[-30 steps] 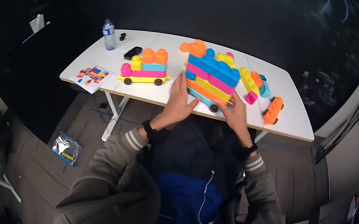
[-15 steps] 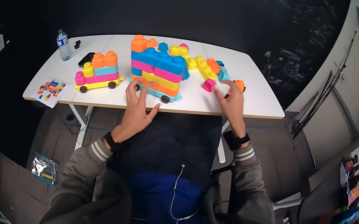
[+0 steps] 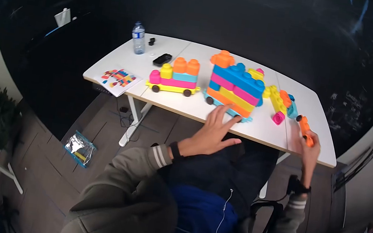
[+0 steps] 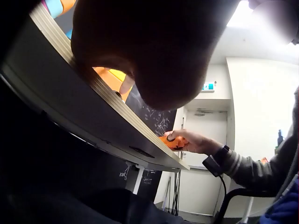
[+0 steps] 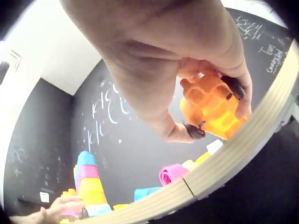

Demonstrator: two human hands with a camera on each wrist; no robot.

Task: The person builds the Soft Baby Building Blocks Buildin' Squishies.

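Pinching the orange car (image 3: 304, 127) tight with the right hand (image 3: 311, 151), well right of the tall wagon (image 3: 235, 89)! At the wagon's near side with the left hand (image 3: 209, 137), fingers apart, can't tell if touching. Grip firmly, lift level, clear the pink block (image 3: 278, 118) right of the wagon.

Car (image 5: 212, 102): orange; wheels (image 5: 235, 87), black. Large stack (image 3: 237, 88): blue, pink, yellow, orange, light blue. Small stack (image 3: 176, 83): pink, yellow, light blue, orange. Table (image 3: 118, 61): white. Sleeves (image 3: 114, 171): grey; cuffs (image 3: 161, 156), white-striped. Shirt (image 3: 203, 214): blue. Bottle label (image 3: 138, 36): blue and white. Board (image 3: 187, 7): black.
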